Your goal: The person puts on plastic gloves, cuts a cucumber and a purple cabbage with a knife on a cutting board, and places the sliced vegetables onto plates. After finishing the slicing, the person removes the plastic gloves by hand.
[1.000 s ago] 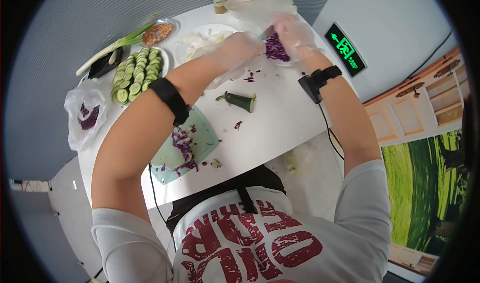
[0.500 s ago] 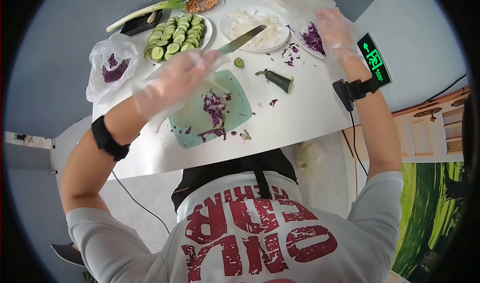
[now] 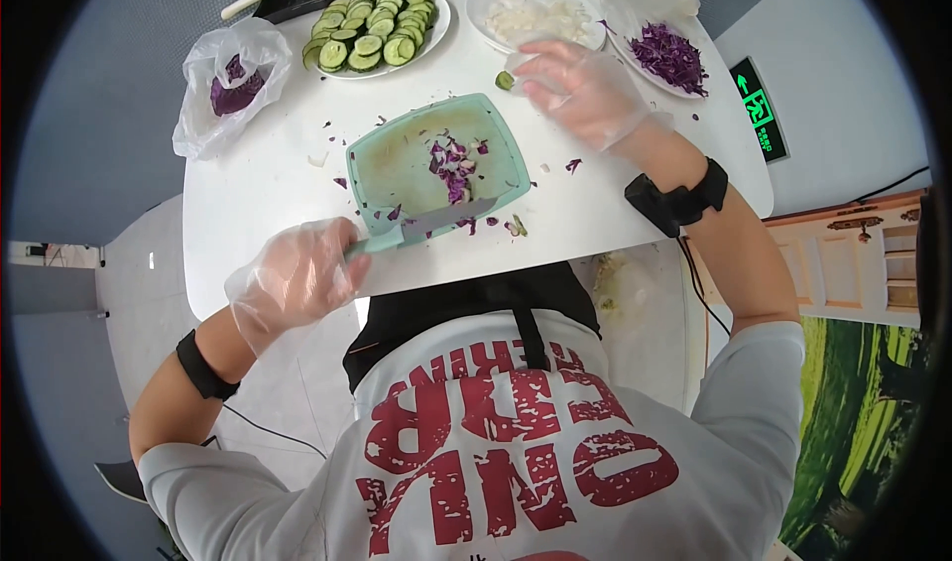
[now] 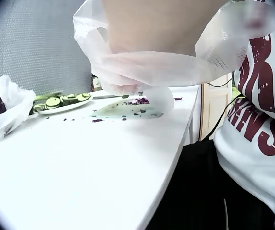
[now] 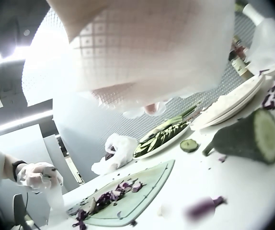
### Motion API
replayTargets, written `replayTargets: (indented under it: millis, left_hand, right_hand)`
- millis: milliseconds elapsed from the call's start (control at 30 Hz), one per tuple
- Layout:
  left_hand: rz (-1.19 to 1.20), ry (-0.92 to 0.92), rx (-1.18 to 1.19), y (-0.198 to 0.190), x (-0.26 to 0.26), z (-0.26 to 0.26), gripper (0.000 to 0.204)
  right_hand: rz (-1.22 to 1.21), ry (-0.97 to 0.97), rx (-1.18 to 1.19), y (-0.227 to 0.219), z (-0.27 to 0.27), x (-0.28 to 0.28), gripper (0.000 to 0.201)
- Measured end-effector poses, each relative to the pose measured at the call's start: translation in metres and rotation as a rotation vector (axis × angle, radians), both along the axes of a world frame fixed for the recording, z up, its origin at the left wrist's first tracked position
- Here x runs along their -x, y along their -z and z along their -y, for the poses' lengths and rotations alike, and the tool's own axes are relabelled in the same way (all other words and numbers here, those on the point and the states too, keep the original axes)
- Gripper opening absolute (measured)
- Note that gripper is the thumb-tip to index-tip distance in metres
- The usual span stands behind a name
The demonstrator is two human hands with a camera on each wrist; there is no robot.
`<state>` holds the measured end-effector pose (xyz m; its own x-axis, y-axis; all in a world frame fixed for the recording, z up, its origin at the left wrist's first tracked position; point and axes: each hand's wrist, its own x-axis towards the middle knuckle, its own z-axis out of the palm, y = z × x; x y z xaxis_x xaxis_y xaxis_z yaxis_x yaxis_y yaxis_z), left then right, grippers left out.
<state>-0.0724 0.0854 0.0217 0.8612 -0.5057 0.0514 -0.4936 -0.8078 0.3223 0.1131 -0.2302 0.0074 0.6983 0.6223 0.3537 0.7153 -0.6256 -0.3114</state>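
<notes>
My left hand, in a clear plastic glove, grips the green handle of a kitchen knife. Its blade overlaps the near edge of the pale green cutting board. Chopped purple cabbage bits lie on that board. My gloved right hand is over the table to the right of the board, fingers loosely bent and holding nothing. Close by its fingertips is a cucumber slice. A cucumber stub, hidden under this hand in the head view, lies on the table in the right wrist view.
Cucumber slices fill a plate at the back left, beside a plastic bag with purple cabbage. A plate of white shreds and a plate of shredded purple cabbage stand back right. Cabbage scraps dot the white table.
My left hand has brought the knife from over the table's middle down to the board's near edge. My right hand has left the shredded cabbage plate and moved left towards the cucumber slice.
</notes>
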Motion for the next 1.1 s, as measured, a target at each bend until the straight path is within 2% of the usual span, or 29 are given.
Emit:
replayTargets:
  millis: [67,133,233,267,333,433,567,633,767,833,1100]
  left_hand:
    - [0.041,0.037,-0.011,0.005,0.003,-0.004,0.015]
    - [0.286,0.19,-0.09,0.021,0.005,-0.012,0.02]
    - [0.332,0.257,-0.126,0.036,0.004,-0.019,0.028]
    - [0.33,0.255,-0.122,0.038,0.003,-0.021,0.028]
    - [0.258,0.231,-0.098,0.041,0.001,-0.022,0.032]
    - [0.264,0.205,-0.109,0.044,0.001,-0.023,0.032]
    - [0.281,0.188,-0.084,0.042,-0.004,-0.018,0.03]
    - [0.145,0.123,-0.086,0.04,-0.005,-0.016,0.027]
    - [0.062,0.077,-0.081,0.041,-0.007,-0.015,0.026]
    - [0.008,0.057,-0.072,0.041,-0.008,-0.015,0.025]
    - [-0.01,0.058,-0.04,0.046,-0.012,-0.017,0.024]
  right_hand:
    - [-0.031,-0.044,-0.024,0.006,-0.008,0.005,0.023]
    - [0.019,-0.192,-0.018,0.012,-0.015,0.007,0.022]
    - [-0.064,-0.291,0.055,0.014,-0.022,0.022,0.021]
    - [-0.067,-0.291,0.058,0.016,-0.024,0.027,0.021]
    - [-0.007,-0.416,0.09,0.021,-0.027,0.037,0.024]
    - [-0.062,-0.447,0.161,0.016,-0.03,0.048,0.027]
    - [-0.045,-0.46,0.127,0.032,-0.031,0.045,0.029]
    - [-0.091,-0.504,0.095,0.036,-0.033,0.041,0.025]
    - [-0.089,-0.49,0.108,0.032,-0.037,0.043,0.019]
    - [0.078,-0.496,0.042,0.032,-0.039,0.043,0.016]
    - [0.094,-0.57,0.029,0.033,-0.043,0.042,0.009]
